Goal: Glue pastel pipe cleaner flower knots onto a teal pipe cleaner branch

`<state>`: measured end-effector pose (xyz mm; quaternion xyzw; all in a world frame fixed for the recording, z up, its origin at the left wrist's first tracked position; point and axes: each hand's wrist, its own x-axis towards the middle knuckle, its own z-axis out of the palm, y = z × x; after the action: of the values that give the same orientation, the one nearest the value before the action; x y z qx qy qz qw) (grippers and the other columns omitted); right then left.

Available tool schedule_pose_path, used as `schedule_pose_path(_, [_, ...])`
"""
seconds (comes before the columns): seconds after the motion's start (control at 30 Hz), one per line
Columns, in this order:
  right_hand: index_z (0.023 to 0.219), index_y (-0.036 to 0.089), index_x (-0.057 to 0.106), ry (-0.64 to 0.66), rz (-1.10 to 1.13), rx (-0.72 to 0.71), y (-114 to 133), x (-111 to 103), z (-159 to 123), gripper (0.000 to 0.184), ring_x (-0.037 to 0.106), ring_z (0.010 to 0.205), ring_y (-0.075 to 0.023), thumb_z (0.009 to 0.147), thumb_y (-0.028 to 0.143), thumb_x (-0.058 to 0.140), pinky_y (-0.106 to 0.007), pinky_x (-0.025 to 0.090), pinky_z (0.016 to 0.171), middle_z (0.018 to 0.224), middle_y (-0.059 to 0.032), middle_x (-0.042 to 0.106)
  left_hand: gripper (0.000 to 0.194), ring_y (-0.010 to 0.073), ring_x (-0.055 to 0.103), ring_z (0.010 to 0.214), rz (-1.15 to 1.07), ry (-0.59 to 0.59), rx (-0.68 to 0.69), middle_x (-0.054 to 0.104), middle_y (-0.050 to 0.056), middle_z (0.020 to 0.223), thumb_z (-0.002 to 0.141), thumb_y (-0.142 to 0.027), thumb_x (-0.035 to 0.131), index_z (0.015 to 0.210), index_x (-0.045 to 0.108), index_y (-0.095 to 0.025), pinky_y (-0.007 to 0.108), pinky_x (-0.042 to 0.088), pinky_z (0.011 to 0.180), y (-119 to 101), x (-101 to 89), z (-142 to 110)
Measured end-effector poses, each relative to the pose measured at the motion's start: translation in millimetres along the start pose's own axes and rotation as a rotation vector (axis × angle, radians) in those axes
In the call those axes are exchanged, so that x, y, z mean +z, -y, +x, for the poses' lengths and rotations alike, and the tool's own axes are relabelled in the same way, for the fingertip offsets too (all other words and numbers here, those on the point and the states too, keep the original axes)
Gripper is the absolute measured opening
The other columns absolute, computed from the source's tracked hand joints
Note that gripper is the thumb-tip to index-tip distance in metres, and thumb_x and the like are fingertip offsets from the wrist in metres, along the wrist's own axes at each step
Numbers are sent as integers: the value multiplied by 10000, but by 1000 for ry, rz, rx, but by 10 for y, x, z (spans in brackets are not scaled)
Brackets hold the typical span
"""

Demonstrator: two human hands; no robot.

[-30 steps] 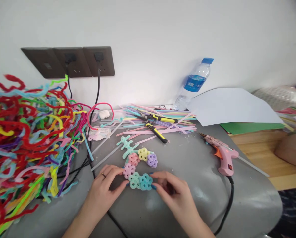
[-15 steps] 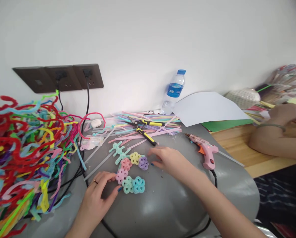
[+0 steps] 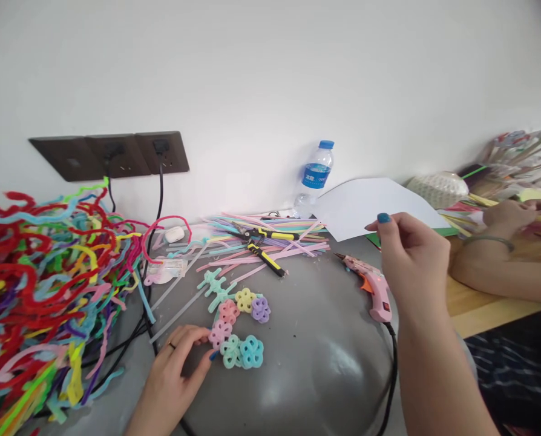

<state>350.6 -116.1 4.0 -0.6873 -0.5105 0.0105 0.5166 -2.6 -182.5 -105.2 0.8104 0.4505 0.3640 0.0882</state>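
Note:
A chain of pastel pipe-cleaner flowers point(image 3: 241, 330) lies on the grey rounded surface point(image 3: 316, 363). My left hand point(image 3: 180, 366) rests beside it, thumb and forefinger pinching the left edge of the pink flower. My right hand point(image 3: 411, 260) is raised in the air above and to the right of a pink hot glue gun point(image 3: 370, 287). Its fingers are loosely curled and nothing shows in them.
A big tangle of coloured pipe cleaners point(image 3: 39, 290) fills the left. Pastel straws with yellow-handled pliers point(image 3: 264, 245) lie behind the flowers. A water bottle point(image 3: 314, 175), white paper point(image 3: 370, 206) and wall sockets point(image 3: 111, 154) stand at the back. Another person's arm point(image 3: 501, 260) rests at right.
My right hand let go of the flower chain, passed over the surface and rose to the right above the glue gun. The left hand stayed on the flowers. The view shifted right.

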Motion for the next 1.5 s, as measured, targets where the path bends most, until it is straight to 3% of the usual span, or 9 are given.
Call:
schedule_pose_path(0.13, [1015,226,651,285,14,-117,-61,98,-448,211,464,533,-146,931,369,519,-264,353,510,684,16,553,124,166,693,785,2,5,-19,694,33,871,999,-304,521,1036,613,-229,237,556,706,-24,-2,13])
schedule_pose_path(0.23, [1219,203,614,486,-109,-128,-284,175,-745,366,538,581,-160,888,347,555,-277,404,525,833,-38,628,102,169,696,813,-2,9,-11,697,36,887,990,-265,525,1029,611,-228,241,557,726,-36,0,31])
schedule_pose_path(0.37, [1116,223,676,497,-181,-79,-472,88,-855,286,492,528,-160,909,330,512,-290,387,496,778,-32,598,95,162,690,848,2,26,-19,686,36,917,987,-246,525,1027,608,-225,231,553,768,-44,-2,35])
schedule_pose_path(0.43, [910,233,684,468,-148,-69,-421,21,-868,188,469,519,-158,931,343,532,-284,371,490,680,-6,545,103,161,687,878,16,28,-21,677,43,951,987,-242,523,1041,609,-223,230,550,800,-49,-6,25])
schedule_pose_path(0.53, [699,231,562,486,4,-89,-235,18,-996,288,458,526,-150,971,308,511,-265,363,489,601,12,492,136,174,678,951,39,32,1,662,62,1031,982,-225,531,1093,610,-222,245,542,856,-60,-14,7])
schedule_pose_path(0.67, [935,221,665,679,252,-165,-19,216,-1387,139,529,593,-143,958,192,531,-234,422,537,688,8,551,179,182,662,991,46,59,36,641,70,1069,975,-198,544,1137,614,-225,262,530,898,-73,-21,-4])
schedule_pose_path(0.77, [975,227,701,789,309,-175,54,375,-1654,147,559,630,-140,943,166,571,-229,435,564,736,1,563,176,178,664,984,48,77,41,645,64,1062,977,-182,547,1128,623,-229,264,533,891,-76,-21,-5])
schedule_pose_path(1.2, [889,233,717,771,197,-275,28,508,-1780,237,601,613,-150,1011,284,521,-237,459,564,719,-3,589,167,176,683,909,80,30,75,705,46,981,968,-134,552,1052,660,-231,292,559,843,-115,-5,36])
schedule_pose_path(1.5, [875,230,730,722,232,-331,-42,548,-1799,298,620,602,-146,1025,335,495,-227,460,537,702,-5,601,184,181,673,958,118,59,45,679,61,1018,959,-170,565,1126,625,-220,280,549,870,-83,-70,-29])
